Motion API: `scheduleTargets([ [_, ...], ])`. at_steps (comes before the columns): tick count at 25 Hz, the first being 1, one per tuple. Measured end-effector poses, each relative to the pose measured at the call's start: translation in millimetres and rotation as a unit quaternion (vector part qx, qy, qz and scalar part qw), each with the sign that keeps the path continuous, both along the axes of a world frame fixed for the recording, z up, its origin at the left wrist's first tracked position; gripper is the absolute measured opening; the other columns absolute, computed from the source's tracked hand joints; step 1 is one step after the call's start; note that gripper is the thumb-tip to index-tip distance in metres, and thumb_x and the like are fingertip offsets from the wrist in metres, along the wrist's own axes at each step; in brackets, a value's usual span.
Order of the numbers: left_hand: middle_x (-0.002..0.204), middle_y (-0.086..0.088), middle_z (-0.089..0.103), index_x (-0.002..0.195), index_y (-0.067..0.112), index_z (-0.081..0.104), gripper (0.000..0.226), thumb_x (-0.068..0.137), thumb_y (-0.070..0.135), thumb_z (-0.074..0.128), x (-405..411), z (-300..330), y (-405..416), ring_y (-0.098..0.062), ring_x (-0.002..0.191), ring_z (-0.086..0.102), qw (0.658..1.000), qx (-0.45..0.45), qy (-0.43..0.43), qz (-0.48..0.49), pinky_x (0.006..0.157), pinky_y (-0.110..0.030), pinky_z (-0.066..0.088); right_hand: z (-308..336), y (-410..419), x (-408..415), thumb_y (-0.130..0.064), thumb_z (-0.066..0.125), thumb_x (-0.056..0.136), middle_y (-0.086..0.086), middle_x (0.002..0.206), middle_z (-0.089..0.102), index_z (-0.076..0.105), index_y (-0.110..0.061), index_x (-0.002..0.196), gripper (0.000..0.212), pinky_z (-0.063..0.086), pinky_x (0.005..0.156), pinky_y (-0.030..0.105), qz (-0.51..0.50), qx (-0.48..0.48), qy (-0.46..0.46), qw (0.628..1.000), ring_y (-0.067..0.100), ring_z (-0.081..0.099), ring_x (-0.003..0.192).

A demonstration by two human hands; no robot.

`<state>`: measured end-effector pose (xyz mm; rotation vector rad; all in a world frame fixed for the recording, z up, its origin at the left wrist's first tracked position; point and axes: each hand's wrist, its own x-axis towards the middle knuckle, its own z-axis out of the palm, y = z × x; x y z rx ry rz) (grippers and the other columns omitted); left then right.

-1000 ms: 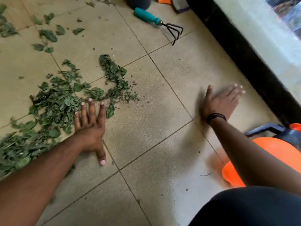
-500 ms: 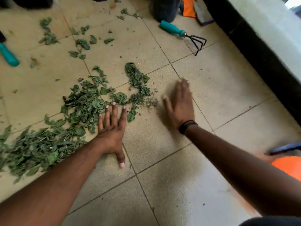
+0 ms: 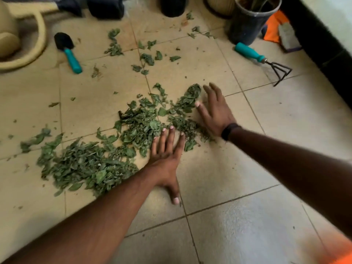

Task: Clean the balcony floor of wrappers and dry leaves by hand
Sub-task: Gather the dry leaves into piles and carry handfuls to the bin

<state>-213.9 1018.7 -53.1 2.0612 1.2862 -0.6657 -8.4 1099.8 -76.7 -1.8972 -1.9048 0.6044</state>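
Left hand (image 3: 165, 159) flat on floor (image 3: 238, 197), fingers straight, tips touching leaf pile (image 3: 118, 149) at centre-left. Right hand (image 3: 215, 111) fingers spread, against pile's right edge. Bare tiles lower right. Dark wall base (image 3: 323, 50) upper right. Dark pot (image 3: 249, 21) holds plant stems.

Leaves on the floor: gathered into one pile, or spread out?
Spread out. The leaves lie in a loose band across several tiles, with strays beyond; both flat hands, left hand and right hand, touch its edge.
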Motion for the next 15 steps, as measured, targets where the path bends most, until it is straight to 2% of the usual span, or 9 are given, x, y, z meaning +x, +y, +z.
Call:
scheduleTargets([
  [2,0.133,-0.007,-0.067,0.138,0.025,-0.051,0.186,0.030,0.064,0.095,-2.9,-2.5,-3.2,-0.031,0.126,-0.061,1.000,0.007,-0.014,0.001,0.110,-0.055,-0.033,6.9,35.8,5.1,-0.059,0.028,0.103,0.009,0.169,0.006,0.013,-0.017,0.161,0.073,0.022,0.122,0.047,0.053,-0.074,-0.029,0.995,0.027,0.019,0.153],
  [5,0.134,-0.007,-0.066,0.139,0.025,-0.050,0.185,0.031,0.066,0.095,-5.8,-5.2,-6.1,-0.030,0.125,-0.061,0.999,0.028,-0.022,-0.007,0.107,-0.053,-0.035,11.2,51.7,-18.1,-0.055,0.024,0.106,0.006,0.169,0.004,0.014,-0.019,0.161,0.066,0.014,0.126,0.049,0.167,-0.138,-0.089,0.972,0.025,0.007,0.155],
  [7,0.136,-0.009,-0.064,0.139,0.026,-0.050,0.184,0.032,0.067,0.094,-6.9,-8.2,-5.8,-0.030,0.125,-0.061,0.999,0.028,-0.030,-0.007,0.105,-0.051,-0.037,10.8,27.7,-39.8,-0.052,0.023,0.107,0.003,0.169,0.007,0.019,-0.022,0.160,0.061,0.012,0.126,0.051,0.225,-0.153,-0.074,0.959,0.022,0.004,0.155],
  [9,0.141,-0.012,-0.060,0.137,0.027,-0.052,0.183,0.033,0.068,0.093,-8.1,-11.0,-3.5,-0.032,0.127,-0.059,0.999,0.022,-0.038,-0.008,0.105,-0.048,-0.038,14.4,-10.7,-48.4,-0.051,0.023,0.107,0.000,0.168,0.012,0.023,-0.025,0.159,0.059,0.012,0.126,0.047,0.266,-0.130,-0.024,0.955,0.019,0.008,0.155],
  [11,0.146,-0.015,-0.055,0.141,0.024,-0.049,0.181,0.036,0.071,0.091,-12.5,-11.5,-4.2,-0.034,0.132,-0.054,0.998,0.036,-0.050,-0.014,0.110,-0.046,-0.034,18.3,-44.0,-43.3,-0.056,0.023,0.104,0.000,0.168,0.013,0.024,-0.023,0.160,0.065,0.015,0.126,0.043,0.240,-0.049,-0.009,0.970,0.016,0.009,0.155],
  [12,0.149,-0.013,-0.052,0.145,0.022,-0.043,0.176,0.042,0.071,0.090,-17.0,-10.4,-5.8,-0.033,0.136,-0.051,0.997,0.048,-0.056,-0.017,0.112,-0.044,-0.031,18.8,-55.8,-37.1,-0.059,0.024,0.103,0.000,0.169,0.009,0.020,-0.021,0.161,0.069,0.014,0.126,0.041,0.189,-0.020,-0.022,0.982,0.016,0.007,0.155],
  [13,0.152,-0.012,-0.047,0.151,0.019,-0.035,0.166,0.052,0.069,0.088,-22.5,-7.2,-7.3,-0.031,0.140,-0.046,0.996,0.062,-0.062,-0.026,0.113,-0.041,-0.028,18.8,-63.7,-29.0,-0.062,0.024,0.102,0.001,0.169,0.003,0.014,-0.018,0.162,0.075,0.012,0.126,0.040,0.127,-0.019,-0.042,0.991,0.017,0.005,0.155],
  [15,0.164,-0.008,-0.029,0.161,0.019,-0.010,0.128,0.077,0.050,0.081,-34.6,4.4,-5.3,-0.028,0.152,-0.025,0.991,0.089,-0.089,-0.055,0.117,-0.037,-0.019,16.3,-72.2,-13.9,-0.070,0.025,0.099,0.004,0.169,-0.008,-0.002,-0.015,0.161,0.087,0.011,0.125,0.040,0.043,-0.112,-0.085,0.989,0.020,0.000,0.155],
])
